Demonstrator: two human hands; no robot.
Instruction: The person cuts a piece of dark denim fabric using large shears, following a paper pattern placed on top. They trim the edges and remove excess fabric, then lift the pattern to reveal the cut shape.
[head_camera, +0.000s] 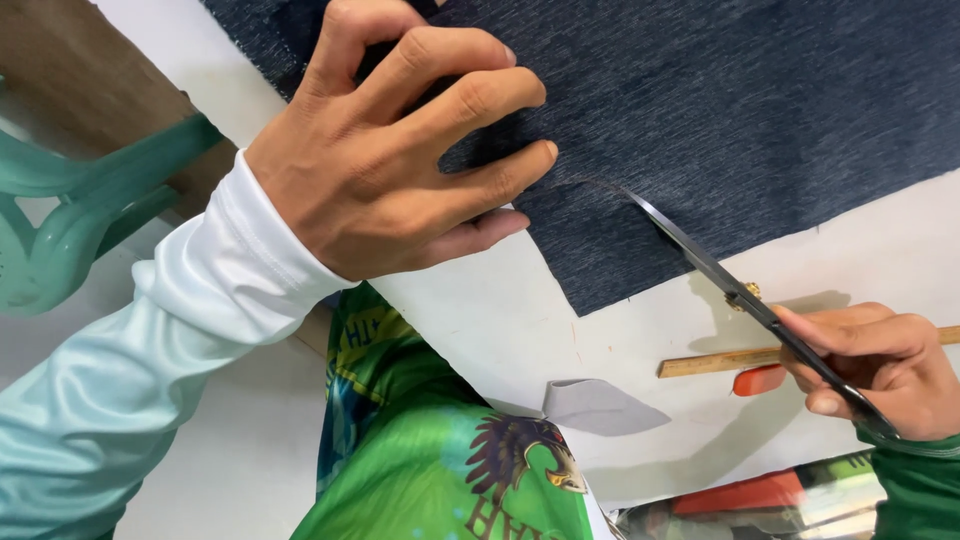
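Note:
A sheet of dark blue fabric (760, 110) lies on a white table (480, 310). My left hand (390, 150), in a white sleeve, presses its spread fingertips onto the fabric near its left edge. My right hand (880, 365), in a green sleeve, grips the handles of black scissors (730, 280). The blades reach up-left into the fabric, their tip at the end of a cut line close to my left fingers.
A wooden ruler (720, 362) and an orange piece (758, 380) lie on the table by my right hand. A small grey fabric scrap (598, 408) rests near the table edge. A green plastic chair (80, 210) stands at the left.

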